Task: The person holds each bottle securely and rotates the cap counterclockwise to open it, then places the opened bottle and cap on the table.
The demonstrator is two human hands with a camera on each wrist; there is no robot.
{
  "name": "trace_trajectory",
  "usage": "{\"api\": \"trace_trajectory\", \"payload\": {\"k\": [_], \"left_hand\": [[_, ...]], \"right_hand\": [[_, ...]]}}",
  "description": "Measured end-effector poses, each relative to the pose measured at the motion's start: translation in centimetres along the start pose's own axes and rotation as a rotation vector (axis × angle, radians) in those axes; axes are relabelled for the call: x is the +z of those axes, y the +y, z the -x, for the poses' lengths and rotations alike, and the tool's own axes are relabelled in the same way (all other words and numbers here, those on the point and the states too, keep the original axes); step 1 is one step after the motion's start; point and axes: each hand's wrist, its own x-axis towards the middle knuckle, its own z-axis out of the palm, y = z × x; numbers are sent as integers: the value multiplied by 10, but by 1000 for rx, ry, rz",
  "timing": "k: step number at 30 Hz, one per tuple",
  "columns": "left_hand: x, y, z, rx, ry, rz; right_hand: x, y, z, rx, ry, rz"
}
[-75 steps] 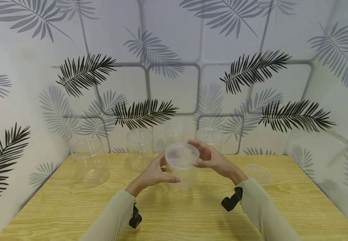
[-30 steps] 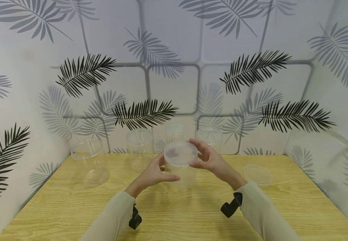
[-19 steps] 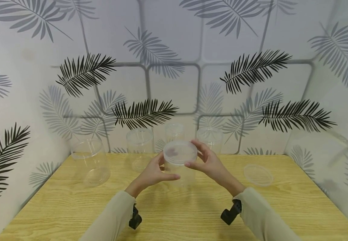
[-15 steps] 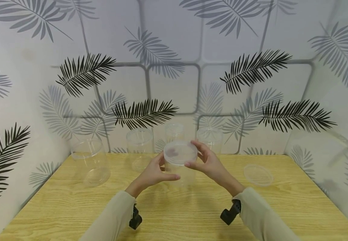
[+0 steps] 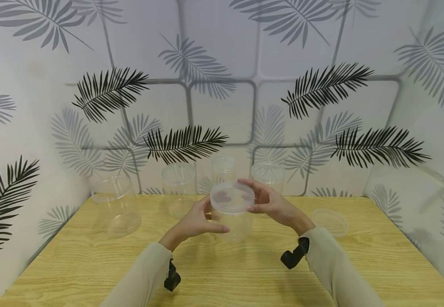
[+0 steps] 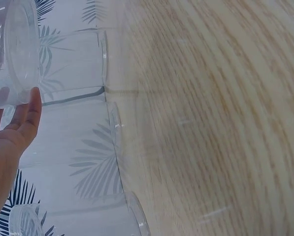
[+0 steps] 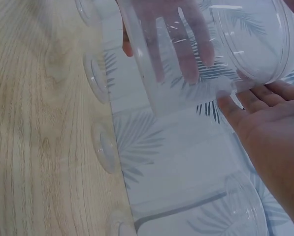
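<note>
My left hand grips the side of a clear, cylindrical plastic jar in front of me, its thumb along the near side. Its fingers show through the clear wall in the right wrist view. On top of the jar sits a translucent round lid. My right hand holds the lid's right edge, thumb in front and fingers behind. In the right wrist view the jar looks empty, and the right hand has its fingertips at the lid end. The left wrist view shows the left hand against the jar wall.
An open clear jar stands at the left. Along the back wall stand another wide jar, a narrow one and one more partly behind my right hand. A loose clear lid lies on the wooden table at the right.
Over the last half second my right hand has turned back to the right along the lid's edge, after an earlier turn leftward. The jar has shifted slightly down and right with it.
</note>
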Motion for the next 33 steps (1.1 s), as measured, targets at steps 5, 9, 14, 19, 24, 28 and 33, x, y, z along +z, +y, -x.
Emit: {"api": "trace_trajectory", "payload": {"k": [5,9,14,19,24,28,33], "left_hand": [[0,0,0,-13,15,-4],[0,0,0,-12,36,-14],[-2,-1,0,1,57,-20],[-2,-1,1,-16,81,-37],[-1,-2,0,-15,86,-48],[0,-1,0,-22,77,-47],[1,15,5,-26,46,-21]], "right_hand": [[3,-2,1,2,23,2],[8,-3,3,5,112,36],[19,-3,4,-22,271,144],[31,-2,3,-6,388,227],[36,0,2,19,434,252],[34,0,1,20,415,246],[23,0,1,3,289,190]]}}
